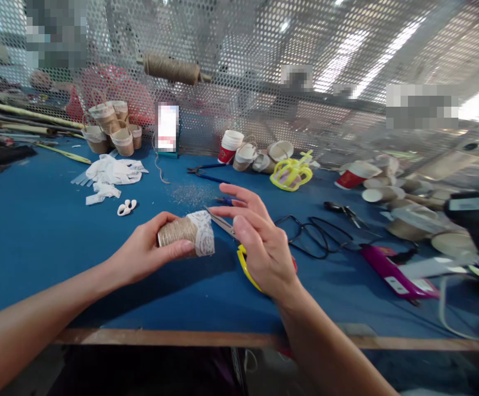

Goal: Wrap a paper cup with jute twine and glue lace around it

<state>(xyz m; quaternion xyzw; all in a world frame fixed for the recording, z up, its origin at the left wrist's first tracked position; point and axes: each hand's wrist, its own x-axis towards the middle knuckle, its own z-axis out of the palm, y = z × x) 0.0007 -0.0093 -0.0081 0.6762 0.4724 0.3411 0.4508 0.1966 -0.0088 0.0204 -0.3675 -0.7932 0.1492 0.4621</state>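
My left hand [148,245] is closed around a twine-wrapped cup [177,234] tipped on its side above the blue table. White lace [205,234] circles the end of the cup that faces right. Close to that end is my right hand [264,242], its fingers stretched out and apart. Beneath it are scissors [245,269] with yellow and red handles, their blades pointing toward the lace. My palm hides part of the handles, and whether it touches them is unclear. Blue-handled pliers [225,201] show partly behind my fingers.
Finished-looking twine cups [109,129], lace scraps [113,170] and white loops [126,207] are at left. Behind are a phone [167,129], pliers [210,171], paper cups [230,146] and yellow ribbon [291,175]. Right: black cable [324,242], purple power strip [396,272]. Perforated mesh [239,99] rises behind.
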